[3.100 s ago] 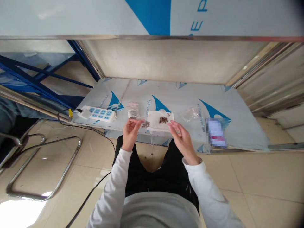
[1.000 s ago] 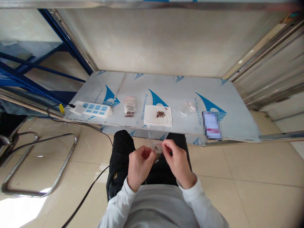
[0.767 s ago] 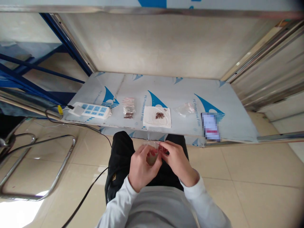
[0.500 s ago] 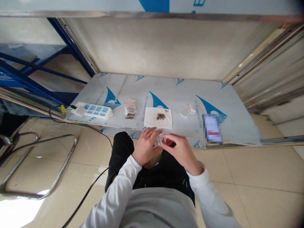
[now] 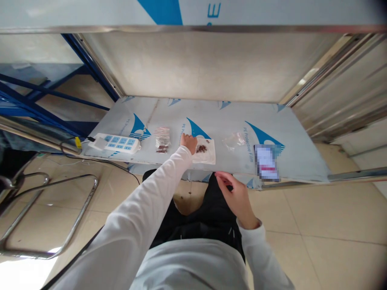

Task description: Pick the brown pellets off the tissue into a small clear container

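Leftmost of the items noted, a bagged bundle (image 5: 163, 139) lies on the surface (image 5: 169, 112), its strips running away from the person. Next, the left hand (image 5: 189, 142) is down at the left edge of a white sheet (image 5: 209, 159), fingers curled; contents cannot be determined. The pile of brown pieces (image 5: 202, 149) sits on that sheet, just right of the left hand, the nearer one; individual axes unclear. The right hand (image 5: 237, 197) is at the near edge, fingertips close together, any hold undetermined.

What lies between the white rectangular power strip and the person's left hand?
Clear plastic bags with reddish stripes, and small brown pieces, show in the head view.
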A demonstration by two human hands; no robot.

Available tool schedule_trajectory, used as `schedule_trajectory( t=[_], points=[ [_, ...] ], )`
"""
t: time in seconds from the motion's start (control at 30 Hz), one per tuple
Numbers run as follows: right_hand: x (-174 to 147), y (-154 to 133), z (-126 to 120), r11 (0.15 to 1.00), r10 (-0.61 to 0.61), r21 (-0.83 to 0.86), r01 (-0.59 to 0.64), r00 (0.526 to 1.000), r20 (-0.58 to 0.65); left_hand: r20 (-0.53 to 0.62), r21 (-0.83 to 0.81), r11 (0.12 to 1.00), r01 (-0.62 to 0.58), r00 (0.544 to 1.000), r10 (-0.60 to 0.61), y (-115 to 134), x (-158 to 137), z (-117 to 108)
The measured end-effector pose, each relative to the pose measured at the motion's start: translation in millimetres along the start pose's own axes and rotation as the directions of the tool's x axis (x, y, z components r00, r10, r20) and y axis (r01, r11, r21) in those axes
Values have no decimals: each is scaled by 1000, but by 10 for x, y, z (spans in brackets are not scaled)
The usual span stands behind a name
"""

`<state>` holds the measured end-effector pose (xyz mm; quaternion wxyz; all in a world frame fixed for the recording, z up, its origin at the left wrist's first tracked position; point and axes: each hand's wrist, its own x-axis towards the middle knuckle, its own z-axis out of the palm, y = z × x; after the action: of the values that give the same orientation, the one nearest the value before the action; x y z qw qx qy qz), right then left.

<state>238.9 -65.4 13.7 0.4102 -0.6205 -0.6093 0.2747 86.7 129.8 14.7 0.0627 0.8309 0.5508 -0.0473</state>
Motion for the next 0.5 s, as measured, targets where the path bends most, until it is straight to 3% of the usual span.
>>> schedule_trajectory(
  t=[0.23,0.5],
  points=[
    [-174,107,25,998,67,1,-67,998,18,100,123,992,-32,995,19,88,137,6],
    [-189,153,66,996,91,4,-92,994,52,89,179,983,-27,996,11,117,135,-12]
  ],
)
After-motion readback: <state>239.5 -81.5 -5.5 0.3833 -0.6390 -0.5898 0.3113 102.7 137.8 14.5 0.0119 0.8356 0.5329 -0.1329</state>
